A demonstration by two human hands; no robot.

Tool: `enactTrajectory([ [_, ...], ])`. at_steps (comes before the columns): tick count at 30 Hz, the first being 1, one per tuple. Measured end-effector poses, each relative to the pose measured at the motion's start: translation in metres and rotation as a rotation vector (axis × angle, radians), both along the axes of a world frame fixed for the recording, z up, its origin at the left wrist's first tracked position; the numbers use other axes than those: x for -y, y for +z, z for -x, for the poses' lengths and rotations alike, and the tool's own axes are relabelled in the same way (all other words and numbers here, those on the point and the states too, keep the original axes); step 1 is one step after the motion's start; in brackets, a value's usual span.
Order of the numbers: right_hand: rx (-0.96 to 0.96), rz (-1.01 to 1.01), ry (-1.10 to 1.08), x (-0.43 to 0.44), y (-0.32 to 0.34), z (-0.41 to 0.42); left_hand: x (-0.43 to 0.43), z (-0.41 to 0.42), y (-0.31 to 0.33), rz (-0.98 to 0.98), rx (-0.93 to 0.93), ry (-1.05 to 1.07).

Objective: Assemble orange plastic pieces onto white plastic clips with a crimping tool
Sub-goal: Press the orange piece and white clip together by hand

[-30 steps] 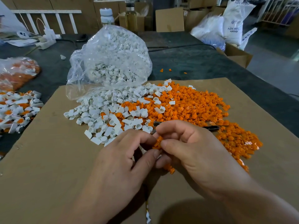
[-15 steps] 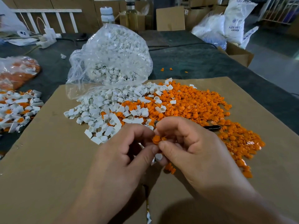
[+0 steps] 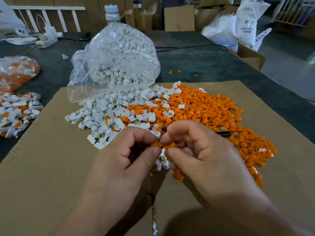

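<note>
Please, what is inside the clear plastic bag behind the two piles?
White plastic clips fill the clear plastic bag, and some spill from its mouth onto the cardboard. What lies deeper in the bag is covered by clips and crinkled plastic.

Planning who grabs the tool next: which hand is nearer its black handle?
Right. The right hand sits just in front of the black handle; the left hand is farther left.

L hand (image 3: 122,160) & R hand (image 3: 202,155) pinching orange pieces (image 3: 170,145) over cardboard (image 3: 42,167), white clips (image 3: 100,114) heaped behind
</note>
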State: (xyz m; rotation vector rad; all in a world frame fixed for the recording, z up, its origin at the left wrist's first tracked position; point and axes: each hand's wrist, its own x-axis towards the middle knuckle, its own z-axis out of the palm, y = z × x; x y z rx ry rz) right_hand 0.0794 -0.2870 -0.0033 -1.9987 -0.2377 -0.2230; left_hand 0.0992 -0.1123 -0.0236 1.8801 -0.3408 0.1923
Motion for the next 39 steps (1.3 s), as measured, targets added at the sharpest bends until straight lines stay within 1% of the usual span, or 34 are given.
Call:
enactTrajectory([
  [3,0.084,0.248,-0.077,0.004,-0.001,-0.001,0.002,0.001,0.002,-0.009,-0.049,-0.009],
  [5,0.141,0.379,-0.091,0.006,-0.003,-0.004,0.003,0.001,0.003,0.002,-0.081,-0.01],
  [7,0.2,0.453,-0.11,0.006,-0.004,-0.005,0.004,0.0,0.005,0.072,-0.13,0.008],
  [9,0.233,0.472,-0.101,0.004,-0.004,-0.005,0.004,-0.001,0.007,0.191,-0.21,0.009],
  [10,0.224,0.451,-0.07,0.003,-0.003,-0.004,0.004,-0.001,0.007,0.225,-0.238,-0.012],
  [13,0.202,0.367,0.029,-0.001,-0.001,-0.001,0.0,-0.002,0.007,0.238,-0.254,-0.076],
  [16,0.17,0.213,0.051,0.0,0.001,0.0,-0.003,-0.003,0.005,0.257,-0.238,-0.121],
  [19,0.042,-0.003,0.1,0.001,-0.001,0.002,-0.003,-0.002,0.005,0.317,-0.273,-0.163],
  [21,-0.045,-0.122,0.108,0.002,-0.002,0.001,-0.003,-0.002,0.008,0.312,-0.279,-0.173],
  [23,-0.099,-0.18,0.084,0.004,-0.003,-0.001,-0.003,-0.002,0.01,0.245,-0.235,-0.118],
  [24,-0.114,-0.208,0.075,0.005,-0.003,-0.002,-0.004,-0.002,0.01,0.155,-0.194,-0.049],
  [26,-0.116,-0.226,0.049,0.008,-0.003,-0.003,-0.009,-0.003,0.01,-0.124,-0.081,0.091],
  [27,-0.114,-0.204,0.027,0.01,-0.002,-0.003,-0.012,-0.004,0.01,-0.269,-0.041,0.114],
  [29,-0.158,-0.164,0.025,0.013,-0.001,-0.003,-0.014,-0.004,0.01,-0.49,0.003,0.058],
  [31,-0.307,-0.156,0.148,0.013,0.001,0.0,-0.013,-0.005,0.007,-0.643,0.048,-0.014],
  [33,-0.468,-0.088,0.315,0.009,0.003,0.004,-0.01,-0.005,0.004,-0.712,0.09,-0.035],
  [34,-0.496,-0.015,0.361,0.007,0.002,0.005,-0.009,-0.005,0.003,-0.717,0.118,-0.034],
  [36,-0.437,0.124,0.342,0.003,-0.002,0.005,-0.007,-0.007,0.001,-0.719,0.178,-0.031],
  [39,-0.243,0.208,0.18,0.002,-0.007,0.001,-0.006,-0.01,-0.003,-0.729,0.232,-0.028],
])
